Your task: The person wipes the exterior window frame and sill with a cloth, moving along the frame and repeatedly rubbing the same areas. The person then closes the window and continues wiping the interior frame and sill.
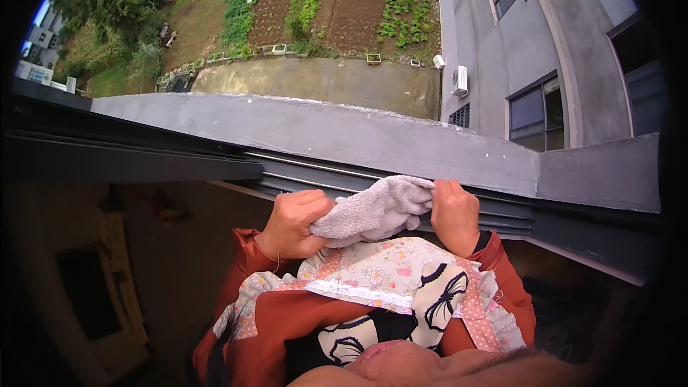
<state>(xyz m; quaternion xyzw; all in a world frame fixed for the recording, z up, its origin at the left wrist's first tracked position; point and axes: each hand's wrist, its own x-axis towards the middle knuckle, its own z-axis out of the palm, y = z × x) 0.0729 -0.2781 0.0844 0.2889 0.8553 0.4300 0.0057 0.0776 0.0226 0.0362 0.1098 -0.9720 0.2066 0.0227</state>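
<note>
Evidently both hands are engaged with a single item, a pale pinkish-grey towelling cloth (376, 209), which is suspended between them above the dark window track (308, 175) and just in front of the person's flowered apron (373, 265). The left hand (295, 223) has its fingers curled closed around the lower left end; the right hand (456, 208) pinches the upper right end between thumb and bent fingers. The grip is therefore closed on both sides, with no visible gap in either, and nothing other than the cloth is seen in it. The span is uneven: fairly smooth toward the left, bunched into folds toward the right. Whether its underside touches the metal rails cannot be determined, as the cloth itself covers that part. Beyond the track lies the grey outer ledge (315, 129), with a paved yard (301, 86) far below. For sound handling of the cloth, it is recommended that both ends be held firmly while the bunched side is shaken out or folded into an even pad, so that its thickness is consistent under the fingers. One end should be released only once the other is secure, and the work should be done on the inner side of the ledge, since a dropped cloth could fall outside. The ruffled apron edge and loose sleeve (502, 272) cuffs should be held clear of the rails, where they could snag.
</note>
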